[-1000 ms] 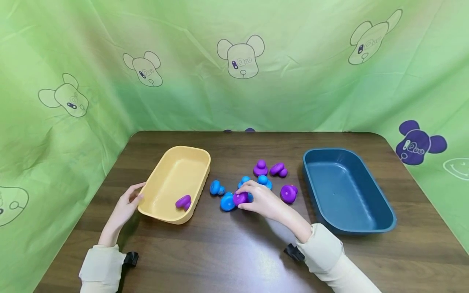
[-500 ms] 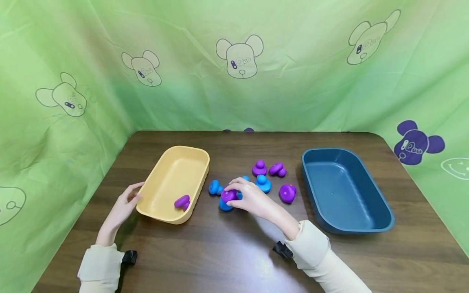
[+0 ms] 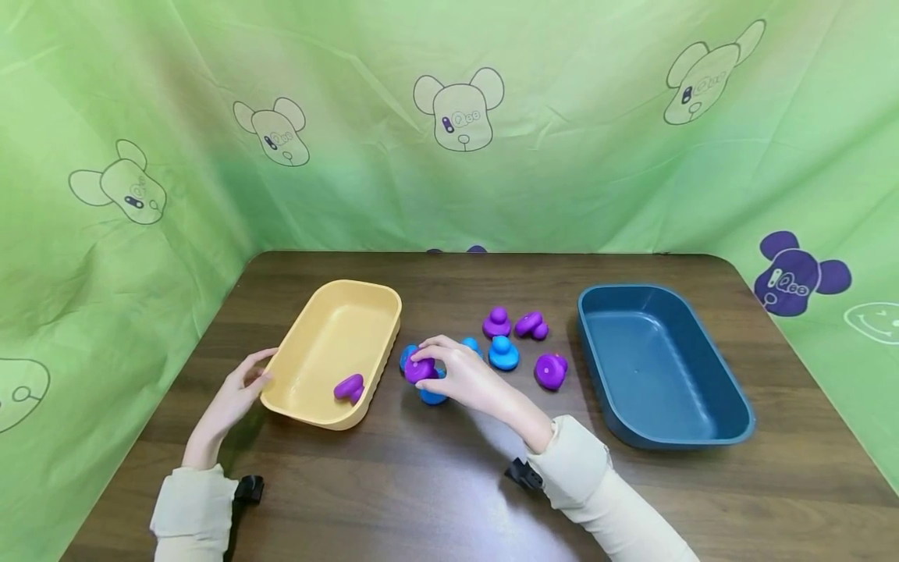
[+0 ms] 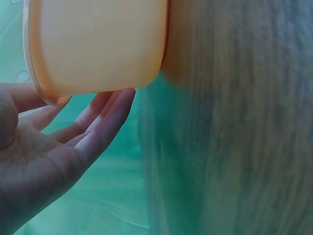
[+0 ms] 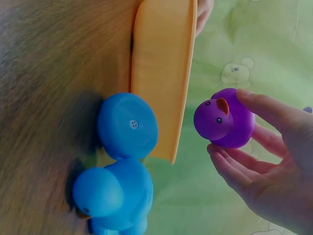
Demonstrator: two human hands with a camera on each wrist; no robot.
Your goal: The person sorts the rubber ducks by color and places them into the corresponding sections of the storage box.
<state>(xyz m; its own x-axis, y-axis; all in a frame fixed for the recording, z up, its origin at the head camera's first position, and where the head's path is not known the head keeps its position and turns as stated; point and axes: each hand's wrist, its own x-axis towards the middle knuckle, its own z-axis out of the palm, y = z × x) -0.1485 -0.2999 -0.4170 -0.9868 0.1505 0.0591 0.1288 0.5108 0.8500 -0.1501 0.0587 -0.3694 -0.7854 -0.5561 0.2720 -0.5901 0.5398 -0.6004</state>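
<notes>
My right hand (image 3: 467,378) pinches a purple rubber duck (image 3: 419,368) between thumb and fingers, over the blue ducks beside the yellow basin (image 3: 291,351). In the right wrist view that duck (image 5: 227,120) shows its orange beak and eyes. Below it, one blue rubber duck (image 5: 128,126) lies with its flat base showing, against another blue duck (image 5: 134,196). My left hand (image 3: 232,398) holds the basin by its near left side, thumb at the rim and fingers on the outer wall (image 4: 98,54). Inside the basin lies one purple duck (image 3: 349,387).
A dark blue basin (image 3: 740,406) stands at the right of the wooden table (image 3: 379,492). Purple ducks (image 3: 551,371) and a blue duck (image 3: 503,353) sit to its left. Another blue duck (image 3: 472,343) is partly hidden by my right hand. Green printed cloth (image 3: 351,187) surrounds the table.
My right hand has carried the purple duck leftward, from among the ducks in the middle toward the yellow basin. The left hand stays at the basin's side.
</notes>
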